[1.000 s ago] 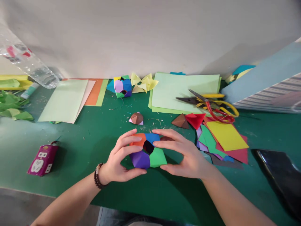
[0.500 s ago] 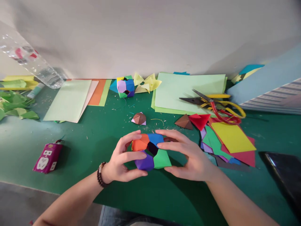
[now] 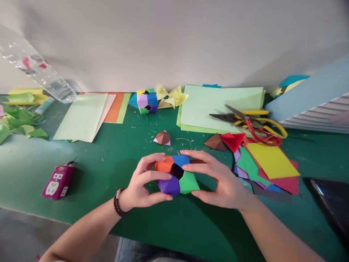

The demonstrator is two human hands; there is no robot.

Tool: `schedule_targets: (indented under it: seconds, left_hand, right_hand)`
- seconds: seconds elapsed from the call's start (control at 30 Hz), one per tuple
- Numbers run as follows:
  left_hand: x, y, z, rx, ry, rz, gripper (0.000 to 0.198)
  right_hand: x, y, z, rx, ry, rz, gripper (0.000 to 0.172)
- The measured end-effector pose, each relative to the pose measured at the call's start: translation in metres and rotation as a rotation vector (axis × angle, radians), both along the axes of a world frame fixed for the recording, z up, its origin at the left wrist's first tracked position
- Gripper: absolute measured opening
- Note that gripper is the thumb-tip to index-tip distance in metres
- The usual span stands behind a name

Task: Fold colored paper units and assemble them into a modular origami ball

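Between my hands is a folded-paper ball [image 3: 188,183] with orange, blue, purple and green faces around a dark opening. My left hand [image 3: 144,182] grips its orange and purple side, thumb low and fingers over the top. From the other side my right hand [image 3: 218,180] closes on the blue and green faces. Beyond the ball lies a small brown and lilac folded piece [image 3: 163,138]. Farther back, against the wall, sits a smaller multicoloured paper ball [image 3: 147,101]. A brown folded piece [image 3: 215,141] and a red folded piece [image 3: 232,141] lie past my right hand.
Pliers and scissors [image 3: 255,125] rest on pale green sheets [image 3: 220,105]. Coloured paper [image 3: 272,160] is stacked at right, near a black phone [image 3: 331,203]. At left are a purple carton [image 3: 58,182], a plastic bottle [image 3: 51,78] and green scraps [image 3: 24,122].
The view has shifted slightly, so the things on the table appear a little farther right. Both hands keep hold of the paper ball, with barely any change in grip.
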State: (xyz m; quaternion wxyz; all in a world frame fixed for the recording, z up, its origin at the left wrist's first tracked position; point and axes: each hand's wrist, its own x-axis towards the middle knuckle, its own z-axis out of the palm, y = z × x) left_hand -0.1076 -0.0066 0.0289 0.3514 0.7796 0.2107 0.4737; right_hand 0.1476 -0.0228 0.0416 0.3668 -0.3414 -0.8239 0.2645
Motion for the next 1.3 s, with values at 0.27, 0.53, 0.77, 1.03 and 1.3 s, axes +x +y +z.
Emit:
schedule_targets:
  seconds: [0.27, 0.53, 0.77, 1.03, 1.3]
  left_hand:
    - [-0.005, 0.009, -0.003, -0.420, 0.012, -0.056, 0.062]
    - [-0.009, 0.011, 0.005, -0.362, 0.331, -0.167, 0.108]
    - [-0.006, 0.011, 0.003, -0.442, 0.421, -0.114, 0.095]
    - [-0.003, 0.008, -0.011, -0.356, 0.390, -0.003, 0.096]
    - [-0.001, 0.008, -0.018, -0.236, 0.369, 0.029, 0.093]
  right_hand:
    - [-0.007, 0.001, 0.001, -0.433, 0.070, -0.147, 0.036]
    - [-0.005, 0.005, 0.002, -0.669, -0.103, -0.316, 0.046]
    - [-0.007, 0.004, 0.003, -0.686, -0.149, -0.292, 0.045]
    - [-0.003, -0.004, 0.007, -0.497, -0.285, -0.190, 0.065]
    - [-0.013, -0.012, 0.004, -0.095, -0.390, -0.162, 0.079]
